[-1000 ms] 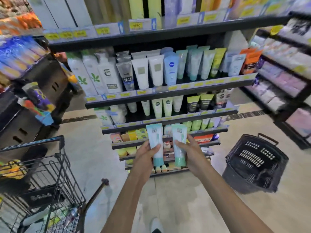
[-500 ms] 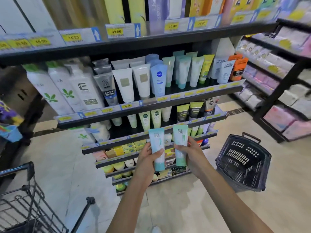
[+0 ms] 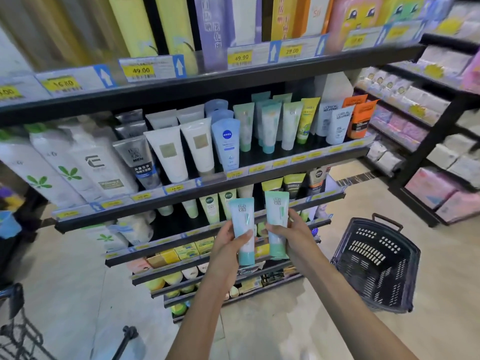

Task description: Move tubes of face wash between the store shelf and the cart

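The two held tubes: one (image 3: 243, 231) white fading to blue-teal, one (image 3: 277, 224) mint green. The basket (image 3: 376, 266) is black; price tags (image 3: 140, 70) are yellow.

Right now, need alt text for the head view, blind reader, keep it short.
A person's left hand and right hand each hold an upright face wash tube, a blue-capped tube and a green-capped tube, in front of a store shelf stocked with skincare tubes. A dark basket sits on the floor to the right; a cart edge shows at lower left.
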